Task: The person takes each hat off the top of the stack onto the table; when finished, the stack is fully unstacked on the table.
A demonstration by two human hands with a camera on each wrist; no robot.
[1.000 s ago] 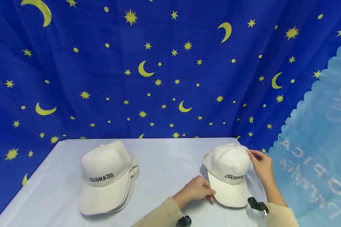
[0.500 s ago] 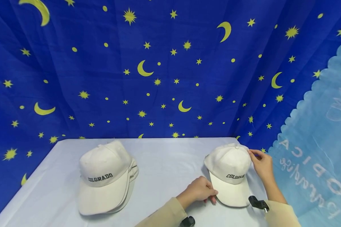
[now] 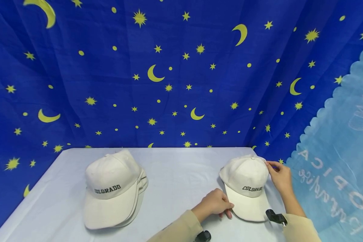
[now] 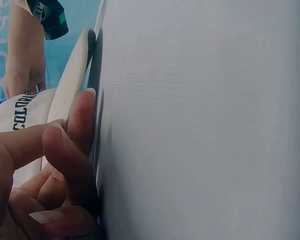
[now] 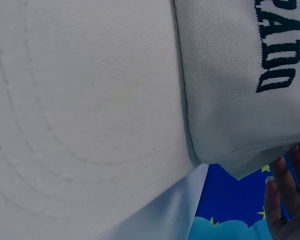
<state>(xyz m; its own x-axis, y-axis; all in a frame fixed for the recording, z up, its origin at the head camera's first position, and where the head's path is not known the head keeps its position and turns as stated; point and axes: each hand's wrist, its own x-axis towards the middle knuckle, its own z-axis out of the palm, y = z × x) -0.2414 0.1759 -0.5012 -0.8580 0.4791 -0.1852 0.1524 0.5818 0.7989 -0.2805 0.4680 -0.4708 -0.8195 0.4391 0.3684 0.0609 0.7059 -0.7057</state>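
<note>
A white baseball cap (image 3: pixel 245 176) with dark lettering sits at the right of the table, its brim facing the near side. My left hand (image 3: pixel 215 202) pinches the left edge of the brim between thumb and fingers. In the left wrist view, fingers (image 4: pixel 72 160) lie close to the tabletop beside the brim (image 4: pixel 72 80). My right hand (image 3: pixel 280 178) pinches the right side of the crown near its top. The right wrist view is filled by the cap (image 5: pixel 230 100), and only some fingers (image 5: pixel 285 195) show past its edge.
At the left stand stacked white caps (image 3: pixel 112 174); the top one reads COLORADO. A white cloth covers the table (image 3: pixel 175 174). Behind hangs a blue curtain (image 3: pixel 124 87) with yellow moons and stars, and a light blue cloth (image 3: pixel 338 161) hangs at the right.
The cap at the right has shifted slightly to the right. My left hand has moved right along with it, while my right hand has barely moved. The stacked caps stay in place.
</note>
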